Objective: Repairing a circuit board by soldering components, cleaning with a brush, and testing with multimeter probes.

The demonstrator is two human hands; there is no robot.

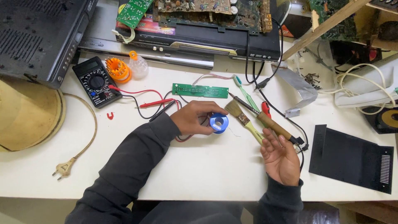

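On the white table [199,166] before me, my left hand [195,118] is closed around a blue spool [219,123], fingers curled over its top and side, so it stays in place just below the narrow green circuit board [200,90]. My right hand [281,157] is open and holds nothing, palm up, the fingertips just touching the wooden handle of the soldering iron [265,119], which lies diagonal beside a small brush [242,118] and a green toothbrush [245,93]. These tools lie close together, I think so that each is easy to reach. Left of the board, the black multimeter [96,81] rests with its red and black leads [149,103] running under my left wrist. Whether the spool carries solder wire I cannot see well; my fingers hide its far side.
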